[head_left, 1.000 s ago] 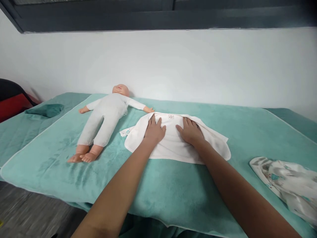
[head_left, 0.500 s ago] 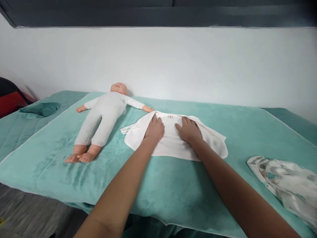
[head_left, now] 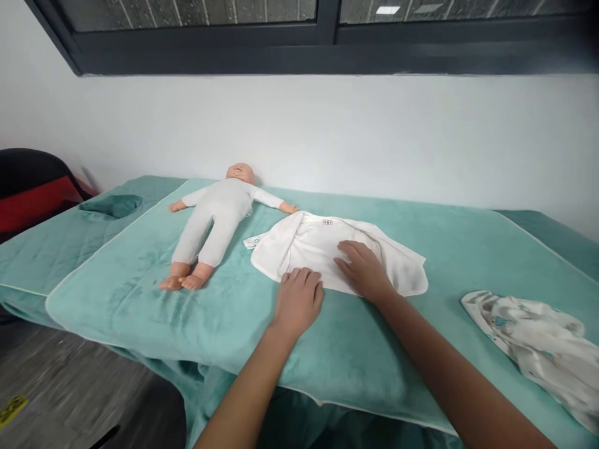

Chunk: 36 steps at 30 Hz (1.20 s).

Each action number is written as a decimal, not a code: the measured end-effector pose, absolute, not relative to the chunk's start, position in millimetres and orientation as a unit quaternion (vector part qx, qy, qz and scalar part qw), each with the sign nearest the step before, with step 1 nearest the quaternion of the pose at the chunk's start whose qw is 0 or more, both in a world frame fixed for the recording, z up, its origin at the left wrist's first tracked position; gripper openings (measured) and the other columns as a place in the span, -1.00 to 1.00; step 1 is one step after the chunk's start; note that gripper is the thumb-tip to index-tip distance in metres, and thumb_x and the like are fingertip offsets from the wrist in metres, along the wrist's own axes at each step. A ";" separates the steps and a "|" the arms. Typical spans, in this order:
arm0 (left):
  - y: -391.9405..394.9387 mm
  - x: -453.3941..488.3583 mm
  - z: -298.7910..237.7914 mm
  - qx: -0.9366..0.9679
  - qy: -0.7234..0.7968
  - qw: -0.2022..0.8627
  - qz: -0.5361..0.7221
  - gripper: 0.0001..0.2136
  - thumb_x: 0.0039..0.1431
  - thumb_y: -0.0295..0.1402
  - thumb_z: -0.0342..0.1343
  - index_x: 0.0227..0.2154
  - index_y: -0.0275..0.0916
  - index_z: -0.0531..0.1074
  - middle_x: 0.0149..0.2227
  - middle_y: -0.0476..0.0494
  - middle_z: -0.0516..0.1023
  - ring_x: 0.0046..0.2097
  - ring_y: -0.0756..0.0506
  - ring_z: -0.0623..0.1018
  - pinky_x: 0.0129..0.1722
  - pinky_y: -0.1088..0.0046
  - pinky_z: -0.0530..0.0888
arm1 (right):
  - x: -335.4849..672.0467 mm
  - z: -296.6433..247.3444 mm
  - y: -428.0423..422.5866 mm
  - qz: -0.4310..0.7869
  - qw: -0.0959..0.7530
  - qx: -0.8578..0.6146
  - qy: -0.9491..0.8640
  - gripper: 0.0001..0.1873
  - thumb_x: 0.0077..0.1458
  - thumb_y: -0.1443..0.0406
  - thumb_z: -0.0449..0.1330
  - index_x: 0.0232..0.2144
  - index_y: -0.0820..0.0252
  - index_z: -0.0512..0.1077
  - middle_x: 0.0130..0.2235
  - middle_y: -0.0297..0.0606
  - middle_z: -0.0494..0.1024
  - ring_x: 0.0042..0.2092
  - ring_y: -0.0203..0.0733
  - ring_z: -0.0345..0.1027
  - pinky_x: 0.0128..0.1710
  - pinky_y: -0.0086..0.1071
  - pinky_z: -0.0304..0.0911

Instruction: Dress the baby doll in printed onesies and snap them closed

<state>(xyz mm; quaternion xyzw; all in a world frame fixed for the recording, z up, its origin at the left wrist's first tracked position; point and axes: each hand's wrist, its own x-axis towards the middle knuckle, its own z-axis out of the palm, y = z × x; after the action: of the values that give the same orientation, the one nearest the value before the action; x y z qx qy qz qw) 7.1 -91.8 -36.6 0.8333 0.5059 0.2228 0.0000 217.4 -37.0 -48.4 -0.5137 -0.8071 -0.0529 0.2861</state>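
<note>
A white baby top [head_left: 318, 246] lies spread open on the green cover, its small label at the upper middle edge and a patterned sleeve end showing at its left. My left hand [head_left: 300, 298] rests at the top's near edge, fingers stretched forward and holding nothing. Over the right half of the top is my right hand [head_left: 364, 269], its fingers apart and nothing in them. Left of the top, a baby doll [head_left: 213, 215] in a white body lies on its back, one hand close to the top's upper left corner.
A crumpled patterned white cloth [head_left: 538, 343] lies at the right. The green cover [head_left: 154, 324] drapes over the bed's near edge. A black and red chair [head_left: 42, 193] stands at the far left. Behind are a white wall [head_left: 327, 137] and a dark window frame [head_left: 281, 53].
Both hands have drawn back toward me, the left from inside the top to its near edge. The top's folded left side now lies flatter. My view has tilted up, showing more window.
</note>
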 end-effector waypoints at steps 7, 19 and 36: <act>-94.2 -11.7 -41.8 0.819 0.541 -0.048 0.183 -0.77 0.18 -0.55 -0.03 -0.16 -0.19 0.41 -0.15 -0.17 0.46 -0.08 -0.20 0.39 -0.09 0.18 0.28 | 239.6 -45.9 -119.2 -0.024 0.237 -0.526 -0.816 -0.70 0.23 0.06 0.14 -0.12 0.10 0.43 -0.08 -0.16 0.49 -0.04 0.01 0.33 -0.05 -0.14 0.26; -98.6 -37.8 -37.8 0.835 0.498 -0.053 0.229 -0.91 0.17 -0.46 0.01 -0.35 -0.20 0.41 -0.27 -0.12 0.48 -0.17 -0.17 0.42 -0.17 0.23 0.31 | 246.6 -41.6 -120.4 0.007 0.193 -0.531 -0.825 -0.79 0.32 0.21 0.03 -0.28 0.16 0.41 -0.23 -0.17 0.50 -0.16 -0.07 0.35 -0.16 -0.22 0.23; -24.8 -95.0 -35.3 0.667 0.687 -0.017 0.287 -0.54 0.26 -0.47 -0.13 0.18 -0.07 0.32 0.21 -0.17 0.37 0.17 -0.29 0.37 0.07 0.02 0.38 | 138.8 -25.8 8.0 0.012 0.182 -0.581 -0.793 -0.65 0.32 0.31 -0.11 0.02 0.26 0.37 0.05 -0.05 0.47 0.07 -0.04 0.28 0.07 -0.24 0.16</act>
<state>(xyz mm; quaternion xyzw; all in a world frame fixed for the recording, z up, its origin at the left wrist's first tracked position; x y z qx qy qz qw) -95.0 -24.8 -35.3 0.6669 0.6873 0.2874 -0.0169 138.8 8.0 -25.8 -0.5806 -0.7935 0.0118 0.1822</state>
